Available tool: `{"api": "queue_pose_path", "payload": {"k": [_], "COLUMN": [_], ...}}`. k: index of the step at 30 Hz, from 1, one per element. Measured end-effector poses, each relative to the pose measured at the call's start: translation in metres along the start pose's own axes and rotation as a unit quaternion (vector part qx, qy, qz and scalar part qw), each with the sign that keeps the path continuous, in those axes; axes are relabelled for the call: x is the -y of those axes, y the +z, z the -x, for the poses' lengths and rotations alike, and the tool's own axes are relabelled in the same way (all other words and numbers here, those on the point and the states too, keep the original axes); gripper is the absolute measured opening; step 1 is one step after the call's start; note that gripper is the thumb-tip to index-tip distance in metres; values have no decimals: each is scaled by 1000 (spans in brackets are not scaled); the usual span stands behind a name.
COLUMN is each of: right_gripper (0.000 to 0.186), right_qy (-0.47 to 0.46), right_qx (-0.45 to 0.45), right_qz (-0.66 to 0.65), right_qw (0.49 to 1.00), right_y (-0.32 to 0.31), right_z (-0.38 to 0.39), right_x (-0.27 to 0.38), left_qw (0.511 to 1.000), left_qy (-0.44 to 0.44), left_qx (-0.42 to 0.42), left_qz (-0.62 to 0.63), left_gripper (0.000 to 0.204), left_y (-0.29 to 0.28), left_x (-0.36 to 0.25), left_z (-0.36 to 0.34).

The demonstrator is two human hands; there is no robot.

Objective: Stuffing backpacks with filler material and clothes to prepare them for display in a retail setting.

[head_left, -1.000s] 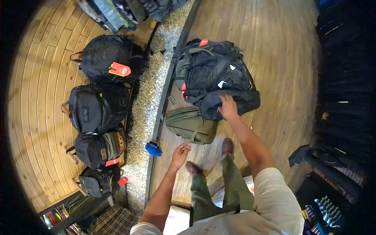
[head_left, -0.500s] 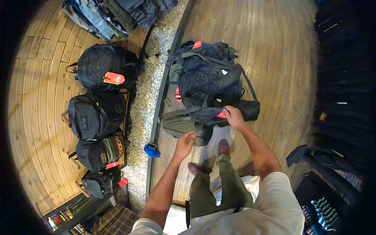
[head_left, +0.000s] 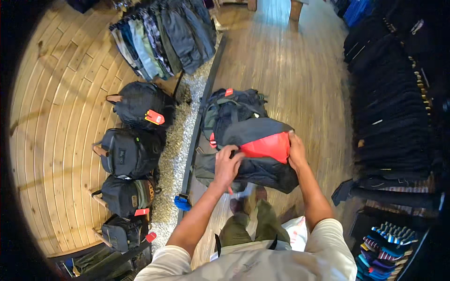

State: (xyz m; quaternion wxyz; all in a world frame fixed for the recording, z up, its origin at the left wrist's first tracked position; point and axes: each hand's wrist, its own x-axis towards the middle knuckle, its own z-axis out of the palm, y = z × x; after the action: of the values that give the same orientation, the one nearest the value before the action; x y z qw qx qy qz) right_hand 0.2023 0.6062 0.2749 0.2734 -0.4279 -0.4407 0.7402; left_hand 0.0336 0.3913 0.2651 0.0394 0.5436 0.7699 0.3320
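A dark grey and black bag with a red panel point(head_left: 267, 148) is raised toward me in front of the other bags. My right hand point(head_left: 296, 149) grips the red panel's right edge, thumb on top. My left hand point(head_left: 227, 164) is at the panel's left corner, fingers bent and apart, the tips slightly blurred. I cannot make out whether they touch the fabric. Below lies a black bag section point(head_left: 272, 174), with an olive-green bag point(head_left: 204, 167) by my left wrist. Behind is a dark backpack point(head_left: 234, 110) with a red tag. The lifted cloth partly hides it.
Several dark backpacks point(head_left: 130, 151) with tags line the wooden platform at left, beside a gravel strip point(head_left: 176, 161) with a dark edge. Hung trousers point(head_left: 164, 40) are at the far left, dark garments point(head_left: 393, 103) at right. A blue object point(head_left: 182, 203) sits on the edging.
The red panel, mostly hidden before, now shows broadly as its cloth is lifted. My left hand has moved up to its corner and its fingers have loosened. The view has tilted farther ahead.
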Motion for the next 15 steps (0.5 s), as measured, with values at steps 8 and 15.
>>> {"api": "queue_pose_path", "payload": {"k": [8, 15], "right_gripper": [44, 38], "right_qy": [-250, -352], "right_qx": [-33, 136], "right_qz": [123, 72], "right_qw": [960, 923], "right_y": [61, 115], "right_z": [48, 82], "right_x": [69, 139], "left_qw": [983, 985], "left_qy": [87, -31], "left_qx": [142, -115], "left_qz": [81, 128], "left_gripper": [40, 57], "left_y": [-128, -211], "left_x": [-39, -21], "left_z": [20, -10]}}
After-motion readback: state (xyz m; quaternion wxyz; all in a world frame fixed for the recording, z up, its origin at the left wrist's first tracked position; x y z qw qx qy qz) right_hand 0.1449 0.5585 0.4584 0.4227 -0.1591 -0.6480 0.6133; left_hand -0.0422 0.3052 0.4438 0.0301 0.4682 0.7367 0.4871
